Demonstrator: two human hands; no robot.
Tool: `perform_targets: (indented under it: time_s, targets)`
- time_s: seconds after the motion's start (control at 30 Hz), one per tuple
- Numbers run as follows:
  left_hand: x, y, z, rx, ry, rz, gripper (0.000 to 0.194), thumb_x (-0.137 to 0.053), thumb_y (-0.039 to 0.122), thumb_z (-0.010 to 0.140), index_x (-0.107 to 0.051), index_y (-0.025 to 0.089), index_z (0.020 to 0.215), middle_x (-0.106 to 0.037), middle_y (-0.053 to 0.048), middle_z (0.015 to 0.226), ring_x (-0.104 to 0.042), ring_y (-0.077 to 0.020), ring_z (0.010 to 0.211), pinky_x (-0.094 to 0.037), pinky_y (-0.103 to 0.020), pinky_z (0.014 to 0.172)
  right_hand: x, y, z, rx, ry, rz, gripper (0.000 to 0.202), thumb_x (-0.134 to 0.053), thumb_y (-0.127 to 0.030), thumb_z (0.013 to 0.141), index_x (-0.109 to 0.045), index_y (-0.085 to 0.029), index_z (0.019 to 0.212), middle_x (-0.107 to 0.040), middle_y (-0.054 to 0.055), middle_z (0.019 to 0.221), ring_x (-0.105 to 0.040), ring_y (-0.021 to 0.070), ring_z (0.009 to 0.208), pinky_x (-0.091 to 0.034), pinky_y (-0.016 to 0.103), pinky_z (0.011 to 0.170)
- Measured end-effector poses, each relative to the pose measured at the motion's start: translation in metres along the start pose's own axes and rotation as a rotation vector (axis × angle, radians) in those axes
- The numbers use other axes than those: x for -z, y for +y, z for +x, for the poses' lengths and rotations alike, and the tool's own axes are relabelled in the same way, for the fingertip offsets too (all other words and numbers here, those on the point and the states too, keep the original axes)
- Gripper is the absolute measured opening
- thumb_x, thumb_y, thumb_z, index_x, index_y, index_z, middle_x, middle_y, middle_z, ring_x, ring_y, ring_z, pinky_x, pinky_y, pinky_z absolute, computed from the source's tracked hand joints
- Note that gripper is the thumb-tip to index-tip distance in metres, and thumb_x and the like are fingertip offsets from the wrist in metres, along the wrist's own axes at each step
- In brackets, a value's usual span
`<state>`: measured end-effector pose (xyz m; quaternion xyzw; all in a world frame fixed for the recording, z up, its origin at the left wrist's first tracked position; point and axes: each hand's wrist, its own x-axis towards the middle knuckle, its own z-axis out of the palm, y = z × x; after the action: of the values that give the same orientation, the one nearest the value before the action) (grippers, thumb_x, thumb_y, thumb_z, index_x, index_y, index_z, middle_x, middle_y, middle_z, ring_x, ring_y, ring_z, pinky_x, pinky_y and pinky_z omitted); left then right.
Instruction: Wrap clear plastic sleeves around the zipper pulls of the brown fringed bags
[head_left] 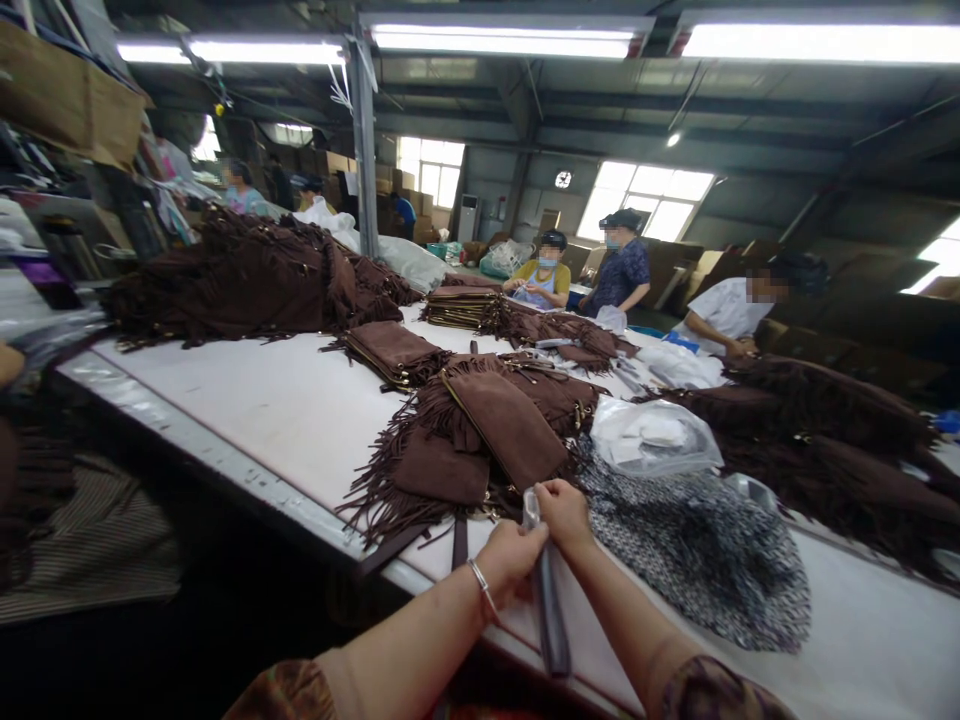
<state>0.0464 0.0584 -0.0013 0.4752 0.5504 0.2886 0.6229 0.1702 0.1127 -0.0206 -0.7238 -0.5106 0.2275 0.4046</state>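
Close to the near table edge, my left hand (pixel 511 562) and my right hand (pixel 564 515) pinch the upper end of a dark strap (pixel 551 620). See-through plastic (pixel 531 507) wraps that end between my fingers. The strap's lower part hangs down below my hands, between my forearms. Just beyond my fingers lies a brown zippered pouch (pixel 510 420) on top of a pile of fringed brown bags (pixel 442 467). To the right of my right hand spreads a black-and-white speckled cloth (pixel 697 550).
A plastic bag with white pieces (pixel 652 437) rests on the speckled cloth. Large heaps of brown fringed bags stand at the left (pixel 247 280) and right (pixel 847 450). Stacked pouches (pixel 465 308) sit farther back on the white table (pixel 225 400). Several people work beyond it.
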Motion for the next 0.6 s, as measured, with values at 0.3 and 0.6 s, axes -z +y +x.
perform_targets:
  time_s: [0.3,0.6]
  targets:
    - [-0.005,-0.015,-0.028,0.138,-0.153,-0.343,0.01,-0.052,0.027,0.084,-0.048,0.018,0.086,-0.053,0.004,0.066,-0.04,-0.0045,0.04,-0.03,-0.017,0.038,0.014,0.011,-0.008,-0.215,-0.03,0.281,0.025,-0.063,-0.043,0.065,-0.062,-0.018,0.07,-0.057,-0.001,0.052,-0.052,0.0149,0.047,-0.039,0.026,0.048]
    - [-0.023,-0.015,-0.05,0.076,-0.086,-0.296,0.006,-0.035,0.023,0.088,-0.041,0.022,0.087,-0.04,0.007,0.062,-0.034,-0.0064,0.037,-0.025,-0.018,0.035,0.037,0.0,-0.06,-0.566,-0.277,0.629,0.034,-0.059,-0.05,0.081,-0.055,-0.016,0.081,-0.066,0.005,0.065,-0.057,0.0128,0.043,-0.042,0.022,0.038]
